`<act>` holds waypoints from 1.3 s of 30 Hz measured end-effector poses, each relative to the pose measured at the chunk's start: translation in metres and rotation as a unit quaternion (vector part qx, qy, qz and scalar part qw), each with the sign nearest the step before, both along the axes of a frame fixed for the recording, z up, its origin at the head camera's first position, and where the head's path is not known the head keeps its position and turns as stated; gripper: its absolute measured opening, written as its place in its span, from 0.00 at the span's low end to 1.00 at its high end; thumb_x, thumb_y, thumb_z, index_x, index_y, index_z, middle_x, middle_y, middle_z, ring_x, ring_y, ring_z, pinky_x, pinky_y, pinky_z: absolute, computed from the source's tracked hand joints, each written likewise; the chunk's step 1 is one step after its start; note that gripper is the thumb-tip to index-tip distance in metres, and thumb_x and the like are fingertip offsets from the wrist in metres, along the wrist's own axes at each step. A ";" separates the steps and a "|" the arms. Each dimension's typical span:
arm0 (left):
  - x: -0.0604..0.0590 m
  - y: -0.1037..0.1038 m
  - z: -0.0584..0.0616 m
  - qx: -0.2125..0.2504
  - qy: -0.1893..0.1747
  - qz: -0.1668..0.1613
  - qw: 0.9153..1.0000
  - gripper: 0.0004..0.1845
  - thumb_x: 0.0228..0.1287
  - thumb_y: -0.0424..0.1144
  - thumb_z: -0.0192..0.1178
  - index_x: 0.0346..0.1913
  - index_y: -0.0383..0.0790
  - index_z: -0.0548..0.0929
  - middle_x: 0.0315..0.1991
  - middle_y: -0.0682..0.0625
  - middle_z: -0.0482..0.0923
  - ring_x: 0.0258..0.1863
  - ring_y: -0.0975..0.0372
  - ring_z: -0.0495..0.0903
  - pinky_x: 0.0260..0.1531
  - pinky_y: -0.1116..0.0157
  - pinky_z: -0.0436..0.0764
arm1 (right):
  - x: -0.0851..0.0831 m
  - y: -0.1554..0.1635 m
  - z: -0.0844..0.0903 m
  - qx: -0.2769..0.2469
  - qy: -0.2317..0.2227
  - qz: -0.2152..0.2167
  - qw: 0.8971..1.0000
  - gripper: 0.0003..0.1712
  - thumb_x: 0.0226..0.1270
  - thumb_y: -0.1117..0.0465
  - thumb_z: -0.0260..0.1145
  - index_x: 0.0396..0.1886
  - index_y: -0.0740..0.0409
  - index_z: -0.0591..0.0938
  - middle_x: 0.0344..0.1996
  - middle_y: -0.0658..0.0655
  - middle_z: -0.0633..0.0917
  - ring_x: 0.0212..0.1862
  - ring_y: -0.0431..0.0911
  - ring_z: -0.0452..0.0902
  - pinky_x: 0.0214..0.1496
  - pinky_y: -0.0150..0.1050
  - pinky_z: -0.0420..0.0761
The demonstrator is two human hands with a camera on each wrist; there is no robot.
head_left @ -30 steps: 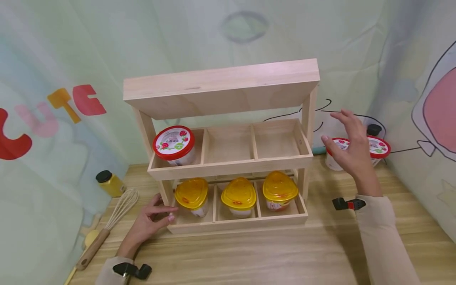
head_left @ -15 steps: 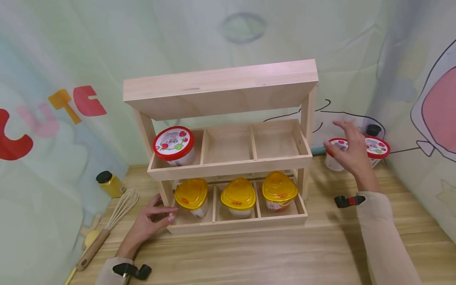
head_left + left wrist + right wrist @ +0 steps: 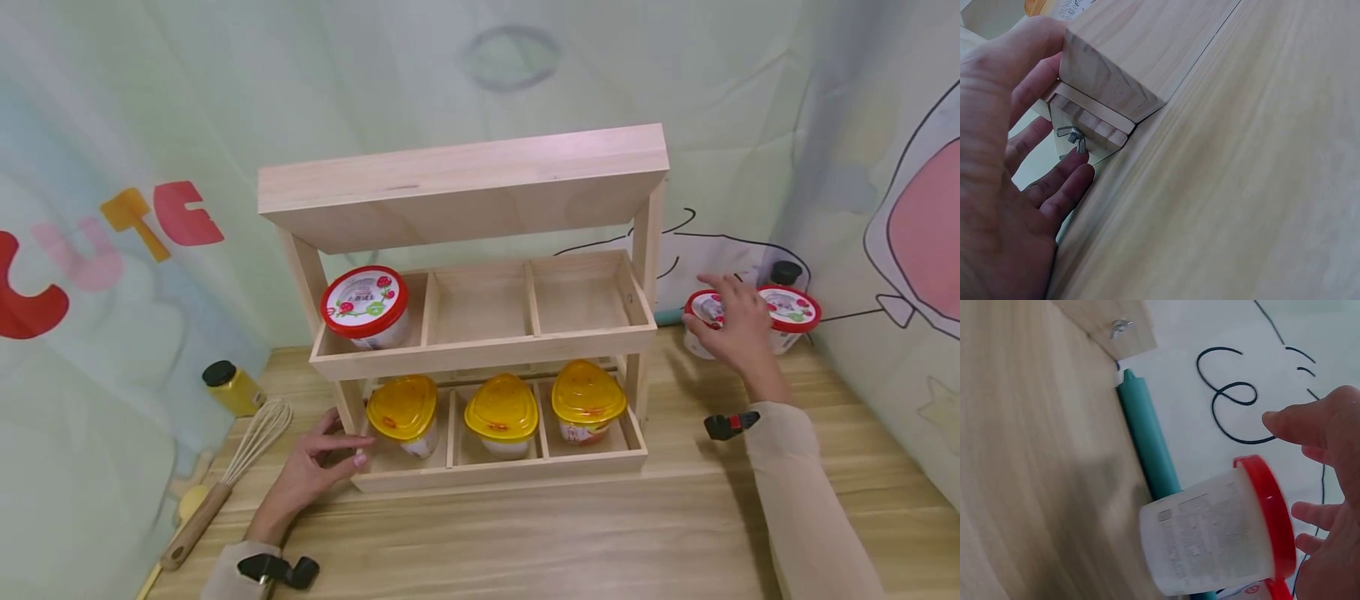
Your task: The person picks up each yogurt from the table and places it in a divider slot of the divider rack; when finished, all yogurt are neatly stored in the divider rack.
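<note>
The wooden rack [image 3: 480, 333] is steadied by the left hand [image 3: 318, 467], its fingers [image 3: 1054, 187] relaxed against its corner post, while spread right hand [image 3: 731, 321] fingers [image 3: 1310, 425] cap the red-lidded tub [image 3: 1222, 528], not yet gripped.

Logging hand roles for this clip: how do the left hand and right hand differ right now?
The left hand rests low against the wooden rack at its front corner; the right hand is over a red-lidded cup on the table, fingers spread. Neither grips anything.
</note>
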State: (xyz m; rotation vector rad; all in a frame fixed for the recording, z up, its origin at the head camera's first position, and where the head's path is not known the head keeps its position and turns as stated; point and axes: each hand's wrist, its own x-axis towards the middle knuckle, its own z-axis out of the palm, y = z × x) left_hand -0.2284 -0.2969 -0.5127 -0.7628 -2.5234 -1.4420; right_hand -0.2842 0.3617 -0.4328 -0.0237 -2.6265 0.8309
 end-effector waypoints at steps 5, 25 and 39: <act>0.001 0.000 0.000 -0.006 -0.005 0.008 1.000 0.14 0.63 0.26 0.73 0.50 0.42 0.94 0.73 0.56 0.74 0.66 0.78 0.72 0.65 0.79 0.68 | -0.005 -0.001 -0.007 0.011 -0.013 0.017 1.000 0.42 0.72 0.52 0.70 0.81 0.53 0.65 0.82 0.77 0.58 0.80 0.81 0.50 0.75 0.85 0.50; -0.001 0.000 -0.001 -0.004 -0.014 -0.008 1.000 0.14 0.65 0.26 0.72 0.51 0.40 0.94 0.72 0.64 0.72 0.66 0.76 0.73 0.65 0.78 0.69 | -0.002 -0.009 0.002 -0.012 -0.010 0.005 1.000 0.42 0.74 0.53 0.68 0.83 0.55 0.65 0.81 0.73 0.65 0.79 0.76 0.54 0.77 0.77 0.53; 0.000 0.000 0.000 0.001 -0.021 -0.006 1.000 0.13 0.65 0.26 0.72 0.51 0.41 0.94 0.73 0.64 0.72 0.66 0.76 0.73 0.65 0.78 0.69 | -0.005 -0.003 -0.021 -0.003 -0.030 0.001 1.000 0.41 0.69 0.53 0.72 0.79 0.55 0.68 0.81 0.80 0.57 0.79 0.82 0.46 0.74 0.83 0.49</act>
